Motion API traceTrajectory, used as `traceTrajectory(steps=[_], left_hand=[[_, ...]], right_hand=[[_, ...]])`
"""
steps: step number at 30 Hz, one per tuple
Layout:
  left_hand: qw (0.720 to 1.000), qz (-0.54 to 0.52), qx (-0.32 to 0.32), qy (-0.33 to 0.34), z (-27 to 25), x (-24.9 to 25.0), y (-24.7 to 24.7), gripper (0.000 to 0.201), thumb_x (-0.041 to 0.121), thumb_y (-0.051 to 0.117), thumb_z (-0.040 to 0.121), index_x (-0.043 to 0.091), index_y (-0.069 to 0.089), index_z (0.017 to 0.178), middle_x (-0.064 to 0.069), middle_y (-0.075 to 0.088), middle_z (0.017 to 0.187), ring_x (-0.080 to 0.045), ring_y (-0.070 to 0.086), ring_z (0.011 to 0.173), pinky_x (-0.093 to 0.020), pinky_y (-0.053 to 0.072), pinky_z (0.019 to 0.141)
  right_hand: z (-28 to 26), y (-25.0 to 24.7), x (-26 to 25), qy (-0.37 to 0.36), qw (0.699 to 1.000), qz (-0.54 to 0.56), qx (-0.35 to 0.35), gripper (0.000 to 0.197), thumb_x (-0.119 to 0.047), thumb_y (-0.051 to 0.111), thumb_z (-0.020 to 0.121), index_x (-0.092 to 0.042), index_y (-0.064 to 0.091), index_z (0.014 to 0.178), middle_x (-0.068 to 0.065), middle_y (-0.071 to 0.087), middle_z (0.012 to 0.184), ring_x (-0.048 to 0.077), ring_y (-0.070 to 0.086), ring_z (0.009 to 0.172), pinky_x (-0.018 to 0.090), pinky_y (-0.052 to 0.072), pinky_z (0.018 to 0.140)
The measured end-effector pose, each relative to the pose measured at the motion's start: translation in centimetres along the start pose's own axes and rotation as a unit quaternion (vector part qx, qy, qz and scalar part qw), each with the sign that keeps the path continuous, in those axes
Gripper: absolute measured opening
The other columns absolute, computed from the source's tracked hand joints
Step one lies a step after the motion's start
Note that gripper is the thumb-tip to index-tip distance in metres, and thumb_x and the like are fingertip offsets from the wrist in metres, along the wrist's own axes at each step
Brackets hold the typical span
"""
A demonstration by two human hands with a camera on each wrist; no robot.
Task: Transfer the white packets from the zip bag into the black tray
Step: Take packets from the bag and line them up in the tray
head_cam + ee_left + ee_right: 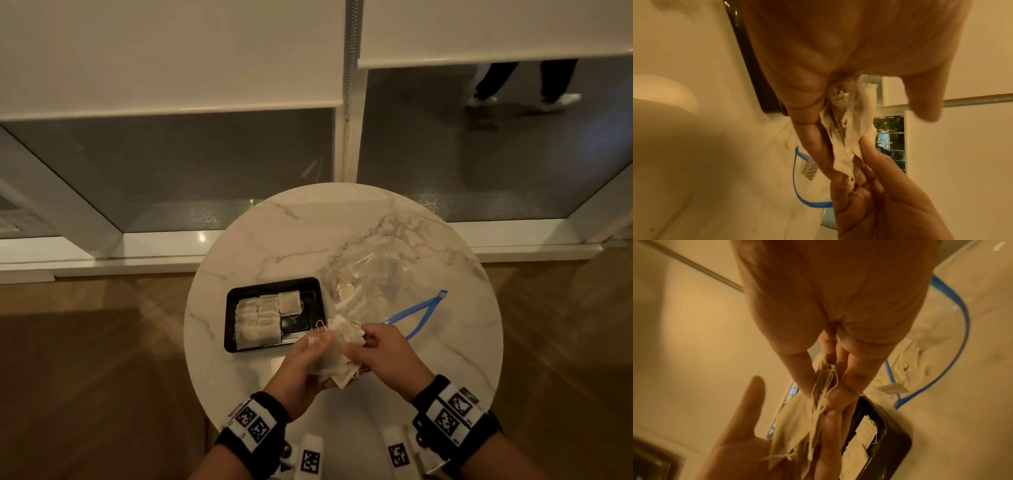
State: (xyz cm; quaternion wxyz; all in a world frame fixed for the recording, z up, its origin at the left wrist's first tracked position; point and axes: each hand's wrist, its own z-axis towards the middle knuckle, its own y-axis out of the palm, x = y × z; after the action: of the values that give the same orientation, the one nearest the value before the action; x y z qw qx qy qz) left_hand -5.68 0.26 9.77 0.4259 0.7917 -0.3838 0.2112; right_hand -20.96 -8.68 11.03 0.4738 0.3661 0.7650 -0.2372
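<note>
You've got white packets (334, 356), black tray (230, 301), clear zip bag (373, 274) with blue seal (416, 313), white grey-veined marble table (308, 233), black-and-white checker-tagged wristbands (251, 423).

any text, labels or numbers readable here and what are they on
Nothing can be read for certain.
Zip bag: white label strip with print, too blurred to read.
Zip bag in the left wrist view: small printed patch, too blurred.
Wristbands: black-and-white square marker codes, tiny characters beside them too small.

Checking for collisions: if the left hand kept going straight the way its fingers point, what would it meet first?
Probably the near right corner of the black plastic tray: the left hand, holding a bunch of white packets, points there. Depth is unclear.
</note>
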Motion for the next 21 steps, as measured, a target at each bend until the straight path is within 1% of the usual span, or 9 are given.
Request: traceTrajectory(steps=[2, 3, 5, 7, 9, 11, 14, 19, 21], left_hand=[[0.999, 0.026, 0.01, 0.03, -0.4, 0.3, -1.1, 0.04, 0.021, 0.066, 0.094, 0.008, 0.059, 0.131, -0.021, 0.065, 0.129, -0.041, 0.062, 0.118, -0.053, 0.054, 0.095], [0.999, 0.03, 0.02, 0.04, -0.6, 0.5, -1.4, 0.036, 0.015, 0.064, 0.096, 0.007, 0.059, 0.13, -0.021, 0.066, 0.127, -0.04, 0.063, 0.116, -0.051, 0.056, 0.091], [0.998, 0.017, 0.043, 0.052, -1.0, 0.9, -2.3, 0.034, 0.012, 0.061, 0.097, 0.006, 0.058, 0.13, -0.022, 0.066, 0.126, -0.041, 0.063, 0.116, -0.048, 0.058, 0.087], [0.997, -0.005, 0.058, 0.06, -1.3, 1.2, -3.4, 0.034, 0.014, 0.059, 0.098, 0.007, 0.059, 0.131, -0.02, 0.067, 0.125, -0.038, 0.064, 0.114, -0.044, 0.058, 0.082], [0.996, -0.028, 0.065, 0.058, -1.5, 1.6, -4.4, 0.034, 0.016, 0.057, 0.099, 0.008, 0.059, 0.132, -0.019, 0.067, 0.125, -0.037, 0.063, 0.117, -0.043, 0.058, 0.083], [0.995, -0.044, 0.069, 0.055, -1.8, 2.2, -5.2, 0.034, 0.02, 0.054, 0.101, 0.01, 0.058, 0.134, -0.017, 0.067, 0.126, -0.037, 0.061, 0.122, -0.046, 0.057, 0.09], [0.994, -0.061, 0.073, 0.055, -2.0, 3.0, -6.2, 0.035, 0.026, 0.045, 0.105, 0.01, 0.059, 0.133, -0.016, 0.068, 0.126, -0.034, 0.062, 0.12, -0.051, 0.051, 0.098], [0.988, -0.109, 0.095, 0.056, -1.8, 4.2, -7.8, 0.039, 0.031, 0.04, 0.106, 0.009, 0.06, 0.131, -0.018, 0.068, 0.125, -0.037, 0.061, 0.122, -0.057, 0.041, 0.108], [0.987, -0.111, 0.103, 0.055, -1.6, 4.7, -8.3, 0.037, 0.031, 0.043, 0.106, 0.011, 0.06, 0.132, -0.017, 0.067, 0.126, -0.035, 0.061, 0.123, -0.055, 0.041, 0.108]], right_hand=[[0.5, 1.4, -0.2, -0.022, 0.999, -0.046, 0.001, 0.018, -0.015, 0.075, 0.086, -0.011, 0.071, 0.103, 0.008, 0.077, 0.088, 0.022, 0.075, 0.081, 0.048, 0.061, 0.076], [0.6, 2.0, -0.3, -0.03, 0.997, -0.064, 0.007, 0.021, -0.018, 0.077, 0.084, -0.015, 0.07, 0.104, 0.005, 0.076, 0.089, 0.017, 0.074, 0.079, 0.044, 0.062, 0.074], [0.8, 3.2, -0.5, -0.046, 0.992, -0.108, 0.039, 0.033, -0.025, 0.08, 0.081, -0.028, 0.064, 0.109, -0.001, 0.07, 0.093, 0.008, 0.07, 0.074, 0.029, 0.06, 0.067], [1.0, 4.2, -0.6, -0.086, 0.977, -0.179, 0.082, 0.04, -0.034, 0.081, 0.077, -0.04, 0.058, 0.109, -0.008, 0.059, 0.096, 0.008, 0.062, 0.075, 0.023, 0.054, 0.066], [1.2, 5.0, -0.7, -0.144, 0.953, -0.251, 0.09, 0.029, -0.038, 0.079, 0.076, -0.041, 0.06, 0.098, -0.012, 0.054, 0.093, 0.006, 0.054, 0.083, 0.018, 0.046, 0.072], [1.5, 6.1, -1.1, -0.181, 0.929, -0.316, 0.065, 0.014, -0.041, 0.075, 0.077, -0.038, 0.064, 0.084, -0.014, 0.053, 0.085, 0.002, 0.05, 0.088, 0.017, 0.039, 0.076], [2.4, 8.0, -1.4, -0.194, 0.91, -0.362, 0.059, 0.011, -0.045, 0.072, 0.079, -0.035, 0.067, 0.077, -0.014, 0.052, 0.077, 0.003, 0.049, 0.085, 0.02, 0.039, 0.076], [4.2, 10.9, -2.1, -0.138, 0.921, -0.354, 0.086, 0.032, -0.063, 0.067, 0.069, -0.033, 0.064, 0.079, -0.011, 0.056, 0.076, 0.003, 0.054, 0.075, 0.027, 0.049, 0.067], [4.7, 11.9, -2.6, -0.137, 0.926, -0.343, 0.079, 0.029, -0.061, 0.069, 0.069, -0.033, 0.061, 0.075, -0.009, 0.057, 0.072, 0.004, 0.055, 0.071, 0.026, 0.049, 0.064]])
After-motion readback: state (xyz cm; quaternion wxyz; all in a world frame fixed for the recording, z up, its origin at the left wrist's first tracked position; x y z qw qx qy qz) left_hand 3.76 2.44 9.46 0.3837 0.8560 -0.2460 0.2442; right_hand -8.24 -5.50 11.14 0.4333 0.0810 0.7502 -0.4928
